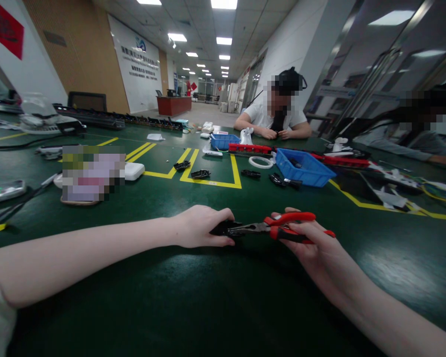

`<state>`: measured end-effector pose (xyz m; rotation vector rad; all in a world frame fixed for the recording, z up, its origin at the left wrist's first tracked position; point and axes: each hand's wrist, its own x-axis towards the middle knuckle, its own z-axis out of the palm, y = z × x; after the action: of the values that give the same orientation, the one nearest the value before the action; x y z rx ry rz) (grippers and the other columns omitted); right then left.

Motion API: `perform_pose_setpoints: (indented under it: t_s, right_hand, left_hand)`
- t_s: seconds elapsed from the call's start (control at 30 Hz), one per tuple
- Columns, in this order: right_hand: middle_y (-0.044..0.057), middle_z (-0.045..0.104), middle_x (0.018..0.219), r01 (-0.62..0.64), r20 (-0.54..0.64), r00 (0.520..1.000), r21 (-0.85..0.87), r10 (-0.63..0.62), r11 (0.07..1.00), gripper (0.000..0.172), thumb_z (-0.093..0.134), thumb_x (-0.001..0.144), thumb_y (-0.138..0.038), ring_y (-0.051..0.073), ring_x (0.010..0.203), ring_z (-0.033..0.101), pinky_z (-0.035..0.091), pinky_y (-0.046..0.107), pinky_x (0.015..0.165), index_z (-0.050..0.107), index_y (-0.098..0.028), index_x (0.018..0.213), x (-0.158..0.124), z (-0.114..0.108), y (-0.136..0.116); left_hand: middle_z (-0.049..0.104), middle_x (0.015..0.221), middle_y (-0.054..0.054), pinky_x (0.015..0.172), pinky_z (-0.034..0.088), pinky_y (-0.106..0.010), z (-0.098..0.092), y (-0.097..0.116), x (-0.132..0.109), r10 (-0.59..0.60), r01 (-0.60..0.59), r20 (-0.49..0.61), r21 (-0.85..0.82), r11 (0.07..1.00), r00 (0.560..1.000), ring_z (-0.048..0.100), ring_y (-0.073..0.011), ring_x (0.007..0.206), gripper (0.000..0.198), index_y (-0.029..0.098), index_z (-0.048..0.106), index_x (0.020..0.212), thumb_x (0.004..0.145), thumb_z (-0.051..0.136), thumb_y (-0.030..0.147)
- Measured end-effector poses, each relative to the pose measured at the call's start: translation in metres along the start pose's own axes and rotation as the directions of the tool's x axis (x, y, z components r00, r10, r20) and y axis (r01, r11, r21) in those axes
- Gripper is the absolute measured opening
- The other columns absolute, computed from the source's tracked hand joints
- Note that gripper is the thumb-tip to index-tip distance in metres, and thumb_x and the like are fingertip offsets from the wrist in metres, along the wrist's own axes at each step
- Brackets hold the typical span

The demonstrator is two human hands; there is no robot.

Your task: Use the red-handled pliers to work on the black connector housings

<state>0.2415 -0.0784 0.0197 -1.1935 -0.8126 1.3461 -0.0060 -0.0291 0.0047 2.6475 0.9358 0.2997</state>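
Pliers (262, 227) at work on a black part (220, 228) over the green table (163, 302).
My left hand (198, 227) pinches the part, small, dark and half hidden; my right hand (312, 236) wraps the red-handled pliers. Gripping seems the step in hand; the next move, I judge, calls for steadiness.
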Motion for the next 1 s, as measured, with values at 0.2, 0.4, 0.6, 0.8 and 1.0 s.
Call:
perform_pose_setpoints:
  t_s: [0.2, 0.4, 0.6, 0.8, 1.0]
  right_hand:
    - [0.007, 0.072, 0.110, -0.013, 0.005, 1.000, 0.007, 0.013, 1.000, 0.039, 0.074, 0.072, -0.018, 0.025, 0.110, 0.066, 0.056, 0.036, 0.096, 0.061, -0.019, 0.109, 0.0008, -0.0016, -0.0006]
    - [0.006, 0.073, 0.107, -0.010, -0.004, 1.000, 0.005, 0.010, 1.000, 0.037, 0.073, 0.071, -0.017, 0.024, 0.108, 0.067, 0.056, 0.036, 0.096, 0.062, -0.019, 0.106, 0.0009, 0.0002, -0.0006]
    - [0.005, 0.073, 0.107, -0.011, 0.018, 1.000, -0.021, 0.011, 1.000, 0.044, 0.077, 0.071, -0.021, 0.025, 0.109, 0.066, 0.054, 0.040, 0.098, 0.061, -0.021, 0.112, 0.0025, -0.0019, 0.0033]
    - [0.004, 0.073, 0.107, -0.008, 0.023, 1.000, -0.020, 0.008, 1.000, 0.045, 0.077, 0.071, -0.022, 0.025, 0.108, 0.067, 0.054, 0.040, 0.098, 0.060, -0.022, 0.113, 0.0033, -0.0021, 0.0043]
    - [0.005, 0.073, 0.105, 0.000, 0.019, 1.000, -0.007, 0.000, 1.000, 0.040, 0.075, 0.071, -0.021, 0.026, 0.110, 0.066, 0.055, 0.039, 0.097, 0.062, -0.021, 0.108, 0.0039, -0.0016, 0.0042]
  left_hand:
    - [0.067, 0.087, -0.003, 0.057, 0.042, -0.024, -0.0021, 0.0025, -0.0006, 0.002, -0.002, 0.009, -0.012, 1.000, 1.000, 0.063, -0.0179, 0.070, 0.035, 0.018, 0.051, 0.114, 0.090, 0.061, 0.042]
    - [0.067, 0.088, -0.003, 0.060, 0.043, -0.025, -0.0007, 0.0000, -0.0015, 0.049, -0.049, 0.003, -0.002, 0.999, 0.999, 0.063, -0.0178, 0.072, 0.035, 0.018, 0.049, 0.117, 0.089, 0.060, 0.035]
    - [0.067, 0.088, -0.003, 0.062, 0.044, -0.025, 0.0002, -0.0008, -0.0017, 0.046, -0.046, 0.005, 0.000, 0.999, 0.999, 0.063, -0.0176, 0.073, 0.033, 0.018, 0.050, 0.116, 0.087, 0.060, 0.032]
    - [0.068, 0.089, -0.003, 0.063, 0.045, -0.026, 0.0004, -0.0002, -0.0007, 0.043, -0.043, 0.008, 0.007, 0.999, 0.999, 0.064, -0.0183, 0.074, 0.034, 0.018, 0.050, 0.117, 0.088, 0.060, 0.032]
    - [0.068, 0.091, -0.004, 0.062, 0.045, -0.025, 0.0016, -0.0022, -0.0011, 0.051, -0.051, -0.002, 0.008, 0.999, 0.999, 0.065, -0.0183, 0.075, 0.035, 0.019, 0.050, 0.117, 0.088, 0.061, 0.034]
